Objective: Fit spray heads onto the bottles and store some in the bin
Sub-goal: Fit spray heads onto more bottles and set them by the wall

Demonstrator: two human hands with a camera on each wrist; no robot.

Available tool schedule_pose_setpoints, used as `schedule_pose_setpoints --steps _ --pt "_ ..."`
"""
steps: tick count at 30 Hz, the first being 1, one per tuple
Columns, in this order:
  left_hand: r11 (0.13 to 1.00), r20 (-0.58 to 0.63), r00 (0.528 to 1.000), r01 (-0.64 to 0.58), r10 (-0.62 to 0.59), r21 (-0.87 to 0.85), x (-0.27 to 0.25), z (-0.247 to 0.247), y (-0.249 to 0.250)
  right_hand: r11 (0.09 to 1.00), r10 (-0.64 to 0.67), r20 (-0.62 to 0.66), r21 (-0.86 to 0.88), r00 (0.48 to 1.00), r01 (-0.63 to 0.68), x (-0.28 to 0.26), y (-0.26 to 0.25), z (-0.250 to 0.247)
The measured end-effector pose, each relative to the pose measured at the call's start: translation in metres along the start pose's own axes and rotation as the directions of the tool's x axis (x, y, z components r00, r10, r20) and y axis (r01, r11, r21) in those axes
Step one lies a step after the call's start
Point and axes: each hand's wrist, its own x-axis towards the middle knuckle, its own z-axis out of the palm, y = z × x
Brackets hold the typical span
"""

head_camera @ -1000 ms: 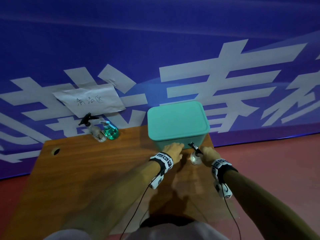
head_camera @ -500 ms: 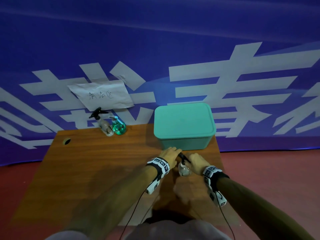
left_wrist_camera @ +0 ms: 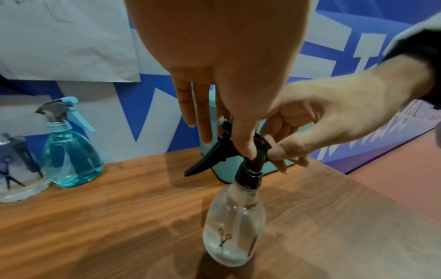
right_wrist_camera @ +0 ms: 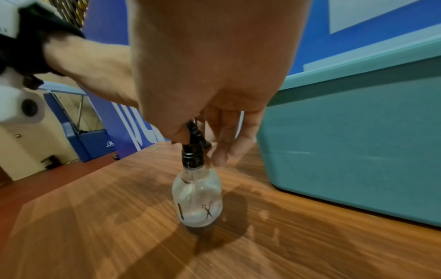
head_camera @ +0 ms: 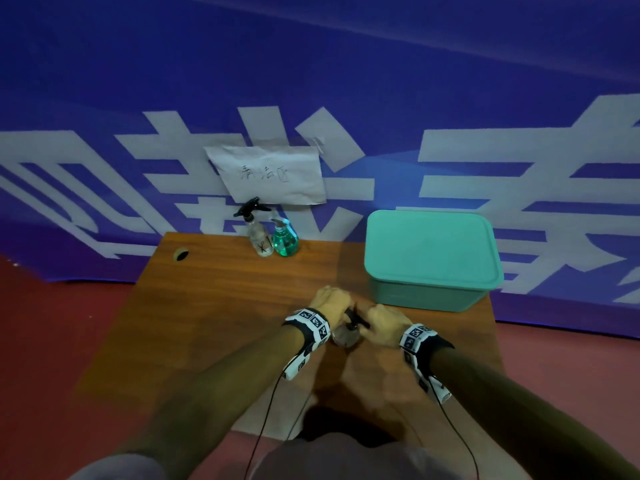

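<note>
A: Nearest, at six o'clock on the brown wooden tabletop, stands the small clear plastic bottle with scissors printed on it. A moment ago it sat farther out, toward one o'clock against the bin; now it has come in toward the middle.

B: And the hands?

A: Both are on the black trigger spray head seated in the bottle's neck. The left hand presses its thumb onto the top of the head, its other fingers straight behind it and gripping nothing. The right hand has its fingers curled around the head's back, pinching it.

B: So is the head fitted?

A: The collar looks seated, so I'd judge it nearly done; whether the thread is tight I cannot tell.

B: Farther out?

A: At one o'clock, the teal plastic lidded bin, lid on, so it needs opening before anything is stored. At eleven o'clock, by the wall, a clear bottle with a black spray head touching a blue-green liquid-filled bottle with a light-blue spray head.
</note>
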Motion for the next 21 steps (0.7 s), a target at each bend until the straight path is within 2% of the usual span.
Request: schedule_pose_setpoints --steps 5,9,13,17,21 --pt "0.999 0.046 0.998 0.048 -0.047 -0.014 0.003 -0.016 -0.056 0.999 0.029 -0.005 0.037 1.000 -0.029 0.045 -0.039 -0.001" --pt "0.997 -0.024 0.998 0.048 -0.049 -0.059 0.009 -0.019 -0.104 0.996 0.093 -0.075 0.014 0.993 -0.092 0.083 -0.059 0.002" --pt "0.997 -0.110 0.994 0.018 -0.026 -0.071 0.025 -0.018 -0.136 0.984 0.175 -0.127 -0.019 0.976 -0.179 0.122 -0.064 0.002" --pt "0.993 -0.119 0.993 0.004 -0.019 -0.121 0.054 -0.022 -0.161 0.966 0.252 -0.163 -0.011 0.954 -0.257 0.163 -0.060 -0.002" --pt "0.971 -0.132 0.991 -0.017 -0.016 -0.240 0.087 -0.022 -0.178 0.925 0.380 -0.164 0.085 0.911 -0.370 0.207 -0.049 -0.004"
